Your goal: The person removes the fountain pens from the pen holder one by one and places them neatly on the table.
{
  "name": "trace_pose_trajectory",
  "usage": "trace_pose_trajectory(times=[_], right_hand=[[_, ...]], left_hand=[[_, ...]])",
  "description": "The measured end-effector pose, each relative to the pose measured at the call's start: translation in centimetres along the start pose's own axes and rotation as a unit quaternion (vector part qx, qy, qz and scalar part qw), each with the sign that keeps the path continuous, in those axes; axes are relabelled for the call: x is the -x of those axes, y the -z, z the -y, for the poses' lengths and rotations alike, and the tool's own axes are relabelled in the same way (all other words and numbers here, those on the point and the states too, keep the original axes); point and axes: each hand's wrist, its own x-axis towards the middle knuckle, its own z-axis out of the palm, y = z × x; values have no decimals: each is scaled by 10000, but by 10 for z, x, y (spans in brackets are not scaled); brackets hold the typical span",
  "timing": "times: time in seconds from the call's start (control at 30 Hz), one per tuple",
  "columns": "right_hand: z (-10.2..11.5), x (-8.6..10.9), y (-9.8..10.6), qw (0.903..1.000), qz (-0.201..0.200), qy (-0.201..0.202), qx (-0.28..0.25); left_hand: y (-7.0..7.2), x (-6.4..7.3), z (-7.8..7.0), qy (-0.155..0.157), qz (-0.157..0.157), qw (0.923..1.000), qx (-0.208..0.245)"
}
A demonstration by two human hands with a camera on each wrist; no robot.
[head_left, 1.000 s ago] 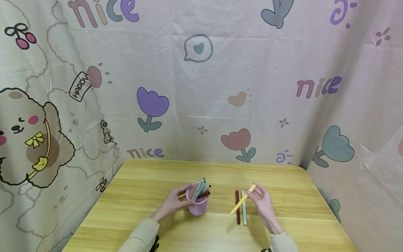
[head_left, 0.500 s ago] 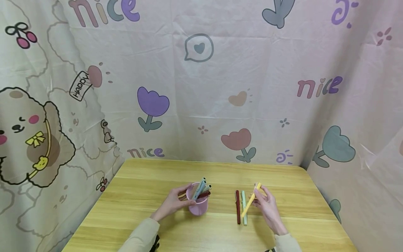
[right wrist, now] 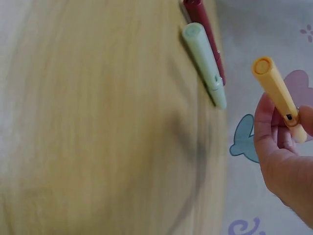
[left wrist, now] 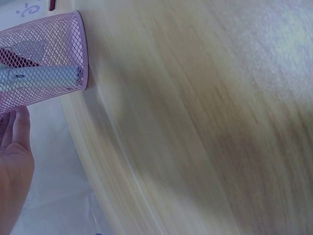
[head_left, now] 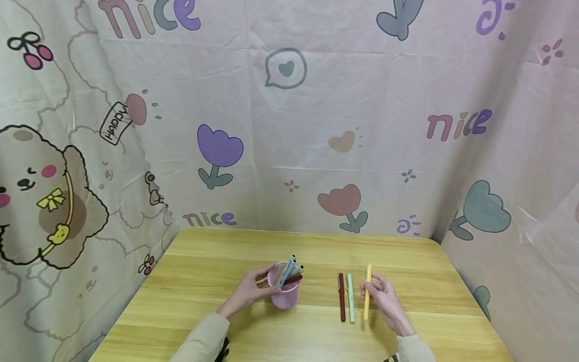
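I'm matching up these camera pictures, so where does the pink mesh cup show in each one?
Head: the pink mesh cup is below the centre, held by the left hand.
Left wrist: in the upper left, sideways and cut off by the picture's left edge.
Right wrist: not in it.
Shared landmark: the wooden table, in all three.

Rear cloth [head_left: 289, 125] reads "nice" three times, lowercase, multicolour: upper-left print [head_left: 146, 20], right-hand print [head_left: 458, 125], smaller lower-left print [head_left: 206, 220]. Also a speech-bubble sign [head_left: 286, 69] with a heart, upper middle. Left cloth [head_left: 90, 156]: "HAPPY", black caps, slanting upward on an outlined banner [head_left: 114, 123].
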Motion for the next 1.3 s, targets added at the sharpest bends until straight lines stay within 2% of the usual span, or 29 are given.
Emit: trace_pose_trajectory(times=[0.13, 0.3, 0.87, 1.3], right_hand=[[-5, -2, 1, 9995, -181, -158, 192], [-9, -5, 3, 9985, -211, -313, 395], [-22, -16, 11, 9952, 541, -301, 763], [-23, -19, 5, 9885, 373, -142, 1460]], left_hand=[[0, 0, 1, -31, 9, 10000, 28], [0, 0, 2, -33, 29, 10000, 52], [0, 0, 0, -94, 69, 9999, -5], [0, -1, -1, 57, 56, 10000, 35]])
